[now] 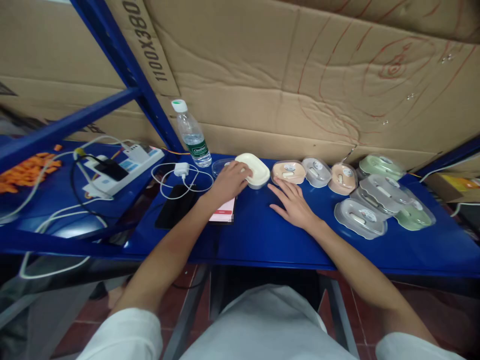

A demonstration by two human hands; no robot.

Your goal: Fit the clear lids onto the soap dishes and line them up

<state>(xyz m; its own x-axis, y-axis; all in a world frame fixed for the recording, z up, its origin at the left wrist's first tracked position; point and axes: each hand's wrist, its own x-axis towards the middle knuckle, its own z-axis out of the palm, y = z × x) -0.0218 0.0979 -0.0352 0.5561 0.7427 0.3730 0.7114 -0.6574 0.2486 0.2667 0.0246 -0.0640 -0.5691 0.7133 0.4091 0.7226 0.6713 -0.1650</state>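
A cream-coloured, rounded-square shallow dish (255, 169) stands near the back of the blue table. My left hand (233, 178) is at its left side, with curled fingers gripping the rim. Partly behind that hand lies a clear plastic lid (220, 165). My right hand (294, 202) rests with fingers spread, its fingertips at the front edge of a peach box with a clear lid (288, 172). Right of it are a grey lidded box (317, 172) and another peach one (342, 179).
Several grey and green lidded boxes (382, 192) are stacked at the right. A water bottle (195, 140), a white charger with cable (182, 170), a black phone (175, 207) and a lit phone screen (223, 212) lie left. Beyond the blue post (112, 45) is a power strip (123, 170).
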